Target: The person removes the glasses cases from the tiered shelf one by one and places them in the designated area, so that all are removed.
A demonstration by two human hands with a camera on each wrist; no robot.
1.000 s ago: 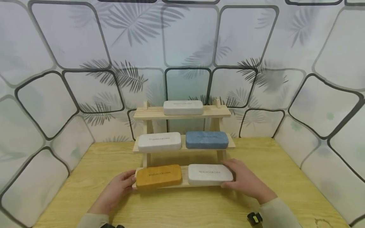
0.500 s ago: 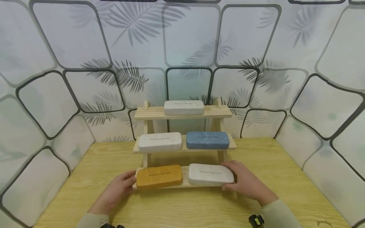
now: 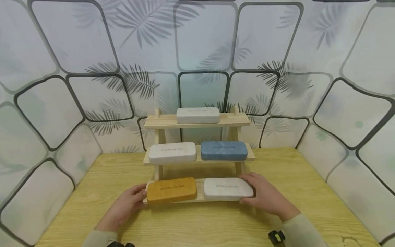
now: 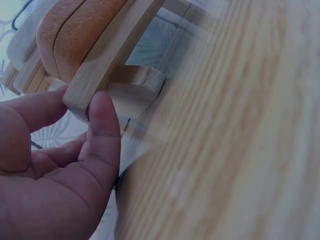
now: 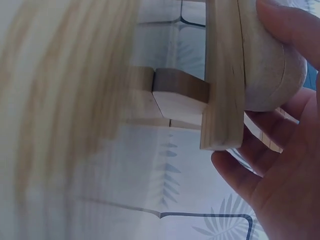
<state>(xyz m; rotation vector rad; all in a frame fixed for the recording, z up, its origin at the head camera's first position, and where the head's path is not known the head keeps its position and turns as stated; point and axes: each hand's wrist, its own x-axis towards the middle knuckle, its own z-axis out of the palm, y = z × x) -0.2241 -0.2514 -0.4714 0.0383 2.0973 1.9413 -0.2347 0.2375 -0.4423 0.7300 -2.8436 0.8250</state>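
My left hand (image 3: 131, 202) pinches the left end of the lowest board of a three-tier wooden display stand (image 3: 200, 192). In the left wrist view, the thumb and a finger (image 4: 104, 115) close on the board's end, just beside an orange glasses case (image 4: 82, 37). At the other end of that board, my right hand (image 3: 263, 195) grips the right end of a white glasses case (image 3: 226, 190). The right wrist view has the thumb (image 5: 287, 20) on that case, while the other fingers reach behind it and by the board's end.
On the middle board lie another white case (image 3: 172, 153) and a blue case (image 3: 224, 151). One more white case (image 3: 198, 116) is on the top board. The stand is on a wood-grain table (image 3: 197, 226), with patterned panels (image 3: 203, 37) behind and at both sides.
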